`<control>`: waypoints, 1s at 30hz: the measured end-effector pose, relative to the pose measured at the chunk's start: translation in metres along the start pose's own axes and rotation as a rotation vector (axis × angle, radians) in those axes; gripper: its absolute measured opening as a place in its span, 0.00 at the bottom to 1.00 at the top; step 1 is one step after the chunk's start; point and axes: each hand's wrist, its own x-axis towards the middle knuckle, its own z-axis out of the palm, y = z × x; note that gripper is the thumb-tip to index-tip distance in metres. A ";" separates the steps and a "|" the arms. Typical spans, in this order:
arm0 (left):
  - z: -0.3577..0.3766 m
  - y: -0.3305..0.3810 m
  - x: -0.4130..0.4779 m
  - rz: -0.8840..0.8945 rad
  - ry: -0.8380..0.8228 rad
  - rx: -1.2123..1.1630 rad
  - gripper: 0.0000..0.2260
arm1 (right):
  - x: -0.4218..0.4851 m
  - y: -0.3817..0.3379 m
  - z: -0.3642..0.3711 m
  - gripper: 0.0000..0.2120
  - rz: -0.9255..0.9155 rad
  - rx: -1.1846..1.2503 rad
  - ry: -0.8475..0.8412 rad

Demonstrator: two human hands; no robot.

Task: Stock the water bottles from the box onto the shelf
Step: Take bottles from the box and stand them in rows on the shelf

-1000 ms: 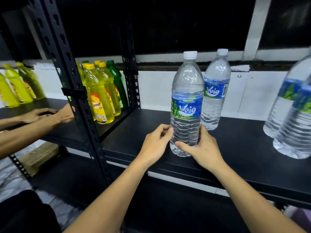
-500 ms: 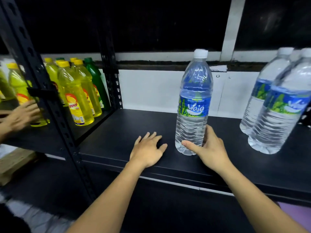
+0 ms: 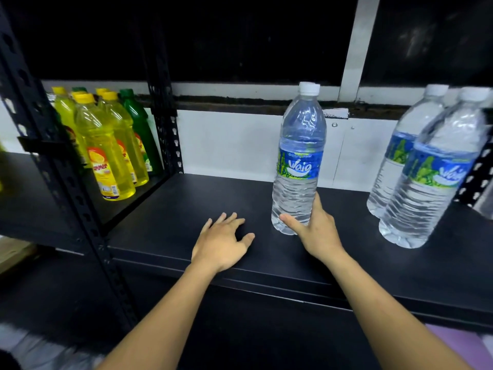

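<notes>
Steadying a water bottle (image 3: pixel 298 161) upright mid-shelf (image 3: pixel 186 209), the right hand (image 3: pixel 316 231) wraps its base w/ a loose grip; left hand (image 3: pixel 221 243) rests flat, empty. Best slid beside neighbouring bottles (image 3: pixel 424 169), label forward.

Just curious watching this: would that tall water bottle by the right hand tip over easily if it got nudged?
Probably somewhat. The water bottle is tall on a narrow base, so a high push could topple it. It looks full, so likely heavy and steadier. The right hand grips it low.

water bottle (image 3: pixel 298 161) | clear, white cap | upright | black shelf (image 3: pixel 202 209)
</notes>
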 end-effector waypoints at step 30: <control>-0.005 0.005 -0.012 -0.039 0.073 -0.138 0.26 | 0.008 0.010 0.017 0.27 -0.093 0.045 0.193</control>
